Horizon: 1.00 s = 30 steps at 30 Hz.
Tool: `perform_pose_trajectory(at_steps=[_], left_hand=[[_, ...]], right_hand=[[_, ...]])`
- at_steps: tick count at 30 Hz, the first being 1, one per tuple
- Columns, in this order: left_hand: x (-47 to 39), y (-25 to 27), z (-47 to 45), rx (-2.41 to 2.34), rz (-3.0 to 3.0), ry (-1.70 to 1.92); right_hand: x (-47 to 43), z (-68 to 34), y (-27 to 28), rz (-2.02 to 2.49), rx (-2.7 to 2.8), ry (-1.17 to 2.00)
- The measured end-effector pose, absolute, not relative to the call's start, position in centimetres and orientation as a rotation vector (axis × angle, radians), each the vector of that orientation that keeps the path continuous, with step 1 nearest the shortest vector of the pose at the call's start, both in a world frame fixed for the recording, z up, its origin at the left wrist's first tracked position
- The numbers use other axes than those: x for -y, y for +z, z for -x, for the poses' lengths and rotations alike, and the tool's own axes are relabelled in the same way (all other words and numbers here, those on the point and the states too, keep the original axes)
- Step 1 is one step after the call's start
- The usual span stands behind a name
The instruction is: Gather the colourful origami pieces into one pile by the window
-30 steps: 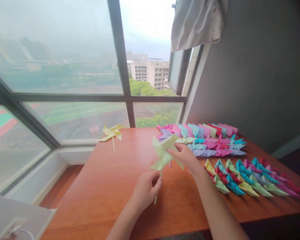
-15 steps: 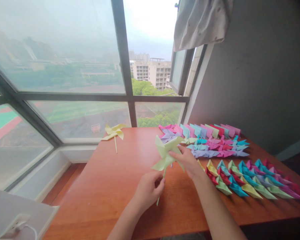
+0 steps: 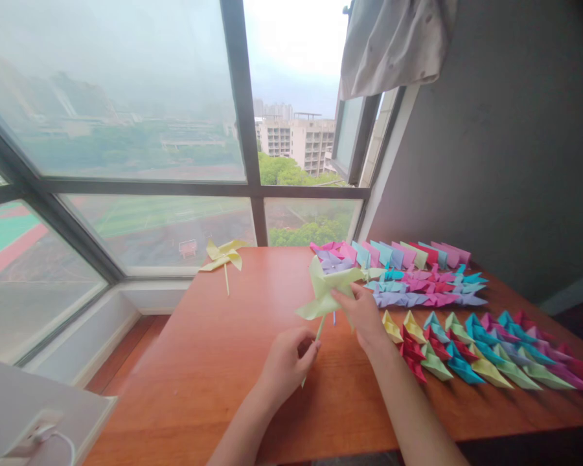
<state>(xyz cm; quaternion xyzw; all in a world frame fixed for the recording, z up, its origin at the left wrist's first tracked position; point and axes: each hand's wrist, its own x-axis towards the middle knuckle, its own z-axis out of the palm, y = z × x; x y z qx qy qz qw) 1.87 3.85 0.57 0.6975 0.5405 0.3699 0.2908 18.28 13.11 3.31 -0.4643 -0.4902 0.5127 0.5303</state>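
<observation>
A pale green paper pinwheel (image 3: 328,292) is held up over the middle of the table, its thin stick slanting down and toward me. Thumb and fingers of my left hand (image 3: 291,359) pinch that stick below the blades. My right hand (image 3: 362,310) grips the right side of the blades, its thumb on their front and the other fingers partly hidden behind. Just behind the held pinwheel lies a purple paper pinwheel (image 3: 335,261), partly covered by it. A yellow pinwheel (image 3: 223,255) lies at the table's far left corner.
Rows of folded paper boats (image 3: 486,353) cover the right side of the wooden table (image 3: 184,388). Behind them stand rows of paper cranes (image 3: 427,285) and upright folded papers (image 3: 408,255). Windows (image 3: 150,226) border the far edge; a socket with a white plug (image 3: 41,435) is at lower left.
The green pinwheel has turned and tilted, its blades now slanting flatter and a little farther right. Both hands keep their hold, with my left hand slightly higher.
</observation>
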Motion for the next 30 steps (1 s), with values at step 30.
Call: perform_pose_trajectory(at_steps=[30], left_hand=[[-6.8,4.4,12.3,-2.404,-1.665,0.721]], right_hand=[[-12.2,-16.8,2.0,2.155,2.064,0.378]])
